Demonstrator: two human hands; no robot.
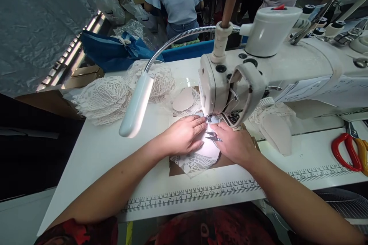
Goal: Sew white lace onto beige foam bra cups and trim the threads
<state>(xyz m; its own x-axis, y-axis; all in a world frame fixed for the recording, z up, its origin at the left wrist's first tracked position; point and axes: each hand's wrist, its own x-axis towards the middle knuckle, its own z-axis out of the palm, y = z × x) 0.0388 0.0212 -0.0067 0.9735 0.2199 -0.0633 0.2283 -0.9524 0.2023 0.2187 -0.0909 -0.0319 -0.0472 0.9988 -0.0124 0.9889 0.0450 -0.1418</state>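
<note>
Lace piece [195, 162] under both hands [186, 134], snips [213, 136] in right

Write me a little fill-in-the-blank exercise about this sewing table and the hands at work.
1. While the left hand lies on pale material, the small snips are in the ____ hand.
2. Along the near edge of the white table runs a printed ____.
3. Beside the yellow handle at far right is a handle coloured ____.

Missing words: right; ruler; red.
</note>
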